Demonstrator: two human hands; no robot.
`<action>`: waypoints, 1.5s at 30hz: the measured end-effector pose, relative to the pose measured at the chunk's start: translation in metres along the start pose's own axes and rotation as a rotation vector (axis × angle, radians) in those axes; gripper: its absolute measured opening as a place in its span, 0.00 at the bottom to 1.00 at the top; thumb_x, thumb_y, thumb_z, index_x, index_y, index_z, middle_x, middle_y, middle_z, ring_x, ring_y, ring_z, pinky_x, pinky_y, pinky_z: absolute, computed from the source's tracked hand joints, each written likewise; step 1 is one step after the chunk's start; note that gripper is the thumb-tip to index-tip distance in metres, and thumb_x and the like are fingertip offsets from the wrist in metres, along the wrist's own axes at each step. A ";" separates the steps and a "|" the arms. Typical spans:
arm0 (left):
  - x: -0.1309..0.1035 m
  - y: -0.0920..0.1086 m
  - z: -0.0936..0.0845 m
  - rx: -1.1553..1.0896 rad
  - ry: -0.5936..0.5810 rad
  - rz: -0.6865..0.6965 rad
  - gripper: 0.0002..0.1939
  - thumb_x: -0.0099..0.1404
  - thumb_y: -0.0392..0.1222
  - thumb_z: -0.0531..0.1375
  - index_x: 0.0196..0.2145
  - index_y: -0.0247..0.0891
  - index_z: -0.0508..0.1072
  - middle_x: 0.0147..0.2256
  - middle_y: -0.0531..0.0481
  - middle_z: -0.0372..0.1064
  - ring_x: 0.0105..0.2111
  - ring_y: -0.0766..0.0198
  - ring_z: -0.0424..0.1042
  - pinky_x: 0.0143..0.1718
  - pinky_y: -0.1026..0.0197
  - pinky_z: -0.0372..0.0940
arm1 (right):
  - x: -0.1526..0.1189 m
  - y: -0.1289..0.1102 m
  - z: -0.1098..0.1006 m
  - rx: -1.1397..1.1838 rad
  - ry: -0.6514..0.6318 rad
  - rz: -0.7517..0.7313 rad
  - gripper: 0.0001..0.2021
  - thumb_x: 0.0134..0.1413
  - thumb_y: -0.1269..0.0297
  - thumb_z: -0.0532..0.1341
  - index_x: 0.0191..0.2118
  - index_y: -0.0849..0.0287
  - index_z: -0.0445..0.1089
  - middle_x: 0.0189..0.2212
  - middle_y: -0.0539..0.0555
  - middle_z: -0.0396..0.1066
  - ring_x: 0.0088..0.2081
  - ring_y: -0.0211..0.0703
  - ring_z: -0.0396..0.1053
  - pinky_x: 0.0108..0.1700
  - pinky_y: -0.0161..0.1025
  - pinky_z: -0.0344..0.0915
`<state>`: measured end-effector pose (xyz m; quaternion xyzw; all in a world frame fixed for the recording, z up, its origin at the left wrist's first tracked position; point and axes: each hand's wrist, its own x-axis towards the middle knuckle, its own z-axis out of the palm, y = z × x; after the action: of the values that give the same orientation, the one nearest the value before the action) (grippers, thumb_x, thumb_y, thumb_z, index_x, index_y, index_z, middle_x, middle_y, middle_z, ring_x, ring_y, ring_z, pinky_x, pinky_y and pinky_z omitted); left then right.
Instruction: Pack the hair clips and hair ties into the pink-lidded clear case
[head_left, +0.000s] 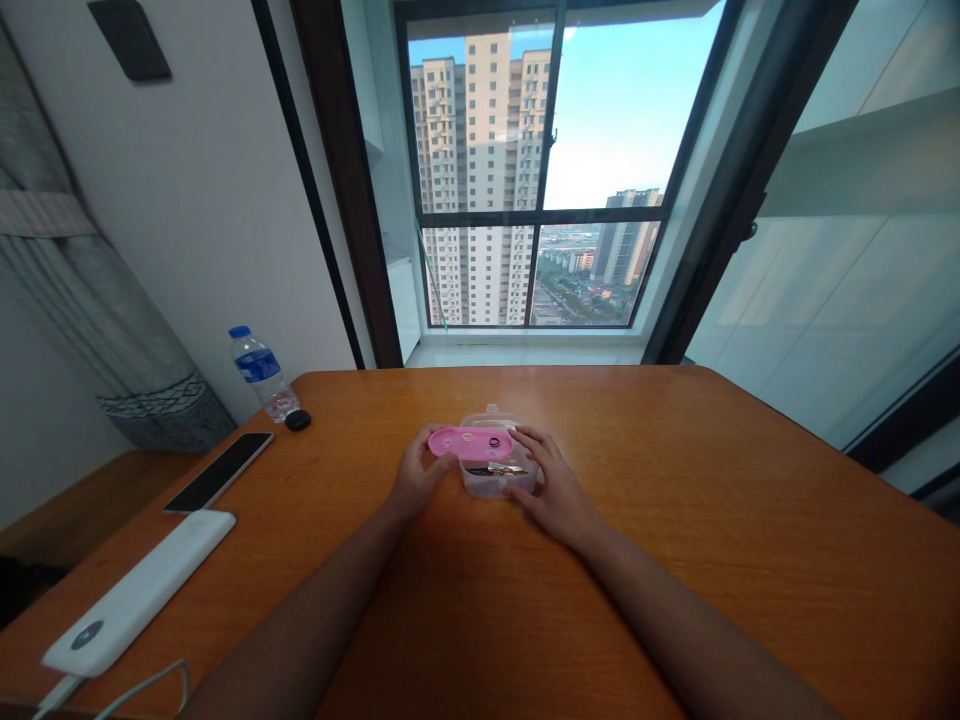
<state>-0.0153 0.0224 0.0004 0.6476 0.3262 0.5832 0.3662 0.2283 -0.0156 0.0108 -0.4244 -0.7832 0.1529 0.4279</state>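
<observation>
A small clear plastic box (487, 487) stands on the wooden table in front of me, its clear lid tipped back at the far side. Inside lie thin metallic items, too small to name. My left hand (421, 472) pinches the left end of a pink oblong plastic piece (469, 443), which is above the box and has small round marks on it. My right hand (551, 480) is around the right side of the box, thumb at the near edge and fingers at the far right, by the pink piece's right end.
On the left of the wooden table (712, 540) are a white power bank (142, 590) with a cable, a phone (219, 472), a water bottle (262, 372) and a small black round object (298, 420). A window (540, 215) is beyond the far edge.
</observation>
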 end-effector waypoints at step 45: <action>-0.011 0.002 0.010 -0.200 -0.144 -0.188 0.33 0.58 0.48 0.68 0.57 0.34 0.65 0.49 0.37 0.73 0.43 0.54 0.75 0.45 0.56 0.70 | -0.011 -0.048 0.019 1.522 -0.248 0.770 0.18 0.42 0.75 0.61 0.43 0.63 0.72 0.45 0.57 0.75 0.49 0.43 0.72 0.63 0.44 0.57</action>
<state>-0.0066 0.0111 -0.0039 0.6147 0.2986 0.5280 0.5042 0.1907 -0.0510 0.0229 -0.2383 -0.3104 0.8158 0.4258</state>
